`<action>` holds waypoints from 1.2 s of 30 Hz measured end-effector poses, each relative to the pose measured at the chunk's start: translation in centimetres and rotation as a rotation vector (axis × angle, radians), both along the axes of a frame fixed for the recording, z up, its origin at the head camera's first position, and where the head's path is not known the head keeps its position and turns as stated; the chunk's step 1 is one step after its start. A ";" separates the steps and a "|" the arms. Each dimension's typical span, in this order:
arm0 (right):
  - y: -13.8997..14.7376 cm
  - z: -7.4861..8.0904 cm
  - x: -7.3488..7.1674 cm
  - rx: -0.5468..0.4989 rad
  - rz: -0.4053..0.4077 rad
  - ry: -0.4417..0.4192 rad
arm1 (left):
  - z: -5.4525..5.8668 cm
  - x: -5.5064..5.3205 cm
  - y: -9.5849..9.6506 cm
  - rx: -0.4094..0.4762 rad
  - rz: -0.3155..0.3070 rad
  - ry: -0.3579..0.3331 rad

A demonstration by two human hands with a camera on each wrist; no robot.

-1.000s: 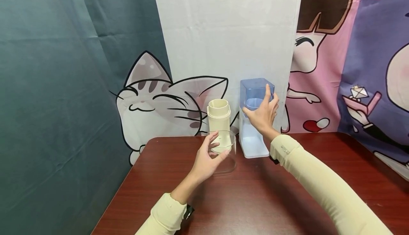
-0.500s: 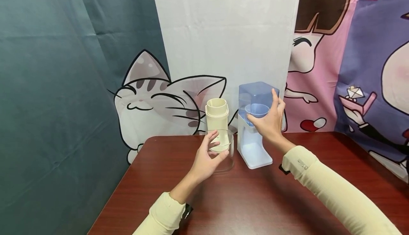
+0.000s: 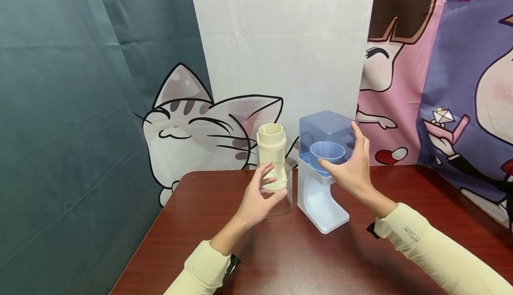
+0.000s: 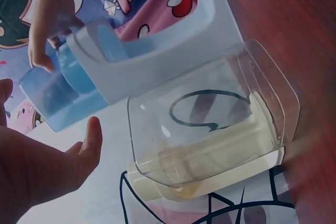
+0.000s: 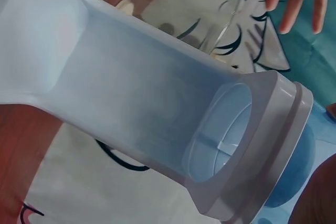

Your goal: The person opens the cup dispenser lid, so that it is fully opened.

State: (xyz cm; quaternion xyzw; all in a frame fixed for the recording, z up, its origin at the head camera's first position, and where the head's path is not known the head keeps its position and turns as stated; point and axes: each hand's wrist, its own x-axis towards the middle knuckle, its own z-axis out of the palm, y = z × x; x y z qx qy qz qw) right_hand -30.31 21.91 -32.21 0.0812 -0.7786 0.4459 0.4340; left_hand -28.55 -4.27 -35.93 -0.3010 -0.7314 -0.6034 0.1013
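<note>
My right hand [image 3: 354,168] grips a see-through blue box-shaped top [image 3: 328,128], thumb on the near side and fingers at the right side. A round blue cup shape [image 3: 326,151] shows inside it, and the top sits on an upright white stand [image 3: 316,197] with a flat foot on the table. My left hand [image 3: 258,202] has its fingers spread and holds nothing. Close by it stands a clear plastic container [image 4: 210,119], apart from the fingers in the left wrist view. Behind that container rises a cream cylinder [image 3: 271,152] with a round opening on top.
The dark red wooden table [image 3: 276,255] ends at a back edge against hanging cloth. A white cloth panel [image 3: 280,36] hangs behind, with a printed cat [image 3: 180,139] to its left. Pink and purple printed cloth [image 3: 437,76] hangs at the right.
My right hand has brought the blue-topped white stand nearer and a little to the right, turning it slightly. The left hand, clear container and cream cylinder have stayed about where they were.
</note>
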 end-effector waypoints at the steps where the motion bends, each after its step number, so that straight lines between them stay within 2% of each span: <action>1: 0.1 0.0 0.5 0.002 0.005 0.002 | 0.0 0.0 -0.1 -0.004 -0.005 0.008; 5: 0.1 0.1 2.4 0.010 0.041 0.010 | -0.1 0.3 -0.3 -0.057 0.000 0.047; 11: 0.1 0.2 5.4 0.014 0.111 -0.005 | -0.2 1.3 -0.6 -0.178 -0.014 0.046; 15: 0.1 0.4 7.2 0.031 0.142 -0.017 | -0.1 1.7 -0.6 -0.180 -0.050 0.044; 19: 0.1 0.6 8.8 0.057 0.214 0.019 | -0.2 1.9 -0.8 -0.170 -0.111 0.043; 24: 0.5 0.7 10.1 0.069 0.380 0.077 | -0.6 2.0 -1.1 -0.157 -0.196 0.055; 31: 1.1 0.7 10.0 -0.032 0.805 0.203 | -1.2 2.0 -1.3 -0.121 -0.298 0.117; 36: 1.1 0.5 9.8 -0.057 0.961 0.194 | -1.8 2.3 -1.0 -0.123 -0.360 0.136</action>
